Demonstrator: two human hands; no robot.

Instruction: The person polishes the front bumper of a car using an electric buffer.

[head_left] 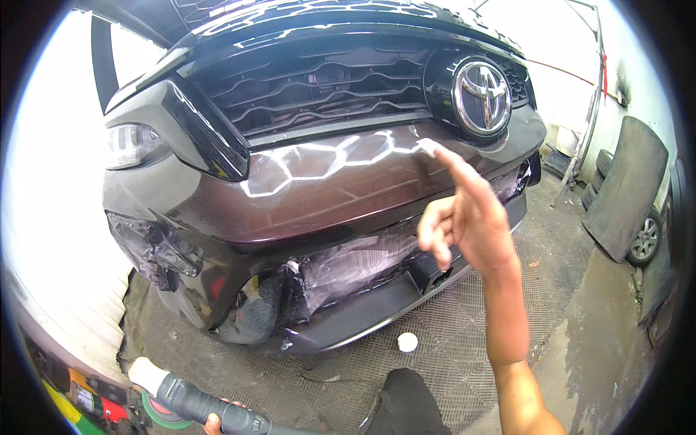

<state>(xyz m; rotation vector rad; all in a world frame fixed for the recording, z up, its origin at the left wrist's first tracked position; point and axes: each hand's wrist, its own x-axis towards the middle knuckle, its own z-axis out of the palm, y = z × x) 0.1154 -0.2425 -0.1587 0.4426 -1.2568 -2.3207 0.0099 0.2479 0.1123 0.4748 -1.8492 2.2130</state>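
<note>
A dark car bumper [326, 181] with a glossy brownish-purple sheen stands before me, bright hexagonal light reflections along its upper part. My right hand [467, 221] is raised at its right half, index finger stretched toward the painted surface below the grille and the other fingers loosely bent. The fingertip meets a whitish patch; whether that is a smear or a reflection, I cannot tell, nor whether the finger touches. At the lower left, my left hand [212, 424], mostly hidden, grips a black and cream polisher [196, 399]. A greenish-rimmed round pad [163, 413] shows beside the tool.
Above the bumper are a black grille [319, 90] and a round chrome emblem [482, 98]. Plastic film [355, 268] covers the lower opening. A small white round object [407, 342] lies on the textured floor mat [464, 326]. Bottles [90, 399] stand lower left; tyres [644, 239] and panels line the right wall.
</note>
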